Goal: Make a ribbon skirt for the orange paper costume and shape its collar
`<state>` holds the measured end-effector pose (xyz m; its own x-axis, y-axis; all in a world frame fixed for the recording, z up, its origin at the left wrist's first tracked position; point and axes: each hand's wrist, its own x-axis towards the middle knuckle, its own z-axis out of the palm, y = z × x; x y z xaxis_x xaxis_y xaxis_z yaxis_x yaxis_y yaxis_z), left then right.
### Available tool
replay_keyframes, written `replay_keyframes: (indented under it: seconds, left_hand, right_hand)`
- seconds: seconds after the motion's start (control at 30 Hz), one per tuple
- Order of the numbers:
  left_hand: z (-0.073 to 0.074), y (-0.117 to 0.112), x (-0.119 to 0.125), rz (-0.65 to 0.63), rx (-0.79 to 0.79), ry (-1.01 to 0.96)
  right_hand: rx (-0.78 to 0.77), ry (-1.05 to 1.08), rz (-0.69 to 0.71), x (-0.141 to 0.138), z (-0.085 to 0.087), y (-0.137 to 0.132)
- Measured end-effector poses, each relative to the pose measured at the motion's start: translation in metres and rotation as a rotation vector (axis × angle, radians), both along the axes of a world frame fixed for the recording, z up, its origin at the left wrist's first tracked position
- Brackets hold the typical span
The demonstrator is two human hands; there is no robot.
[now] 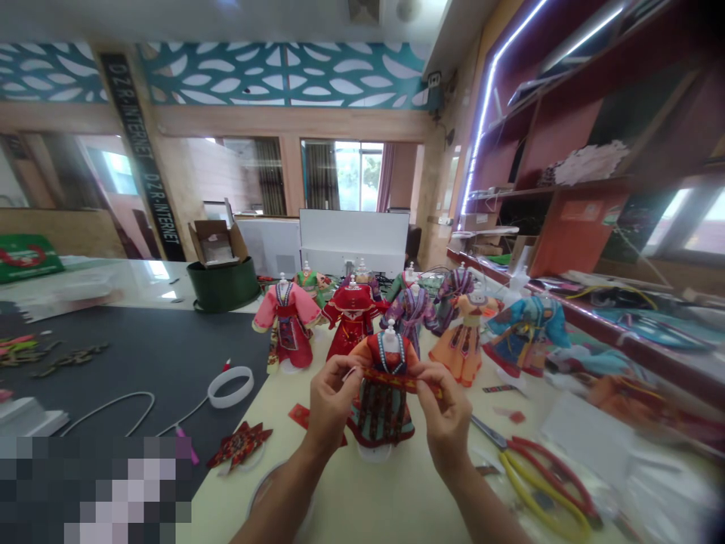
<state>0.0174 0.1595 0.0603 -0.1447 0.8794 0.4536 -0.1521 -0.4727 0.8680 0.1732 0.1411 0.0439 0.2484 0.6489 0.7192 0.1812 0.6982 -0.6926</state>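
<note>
Right in front of me stands a small dress form (390, 340) in a miniature robe (381, 412) with orange-red top and dark striped skirt. A red and gold ribbon (390, 378) runs level across its waist. My left hand (334, 397) pinches one end of the ribbon between thumb and fingers. At the other end, my right hand (445, 404) pinches it the same way. Whether the ribbon touches the robe all along I cannot tell. Near my left wrist lies a red patterned strip (300, 415), partly hidden by the hand.
Several dressed miniature forms stand behind, including a pink robe (291, 306) and a blue robe (529, 332). Scissors (544, 476) with red and yellow handles lie at right. A red fabric flower (241, 444), a white tape roll (230, 387) and a green round box (223, 285) are at left.
</note>
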Motion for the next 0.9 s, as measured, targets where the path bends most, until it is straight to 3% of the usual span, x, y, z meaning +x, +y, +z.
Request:
replay_keyframes:
  seconds: [0.3,0.7,0.9]
  left_hand:
    - [0.004,-0.006,-0.002,0.010,-0.010,0.008]
    - [0.000,0.005,0.002,0.057,-0.065,0.013]
    - [-0.001,0.011,0.004,0.051,-0.074,0.023]
  right_hand:
    - [-0.021,0.006,-0.017,-0.003,0.007,-0.003]
    - [-0.221,0.057,-0.023,-0.004,0.000,0.008]
    - [-0.250,0.054,-0.028,-0.004,-0.003,0.018]
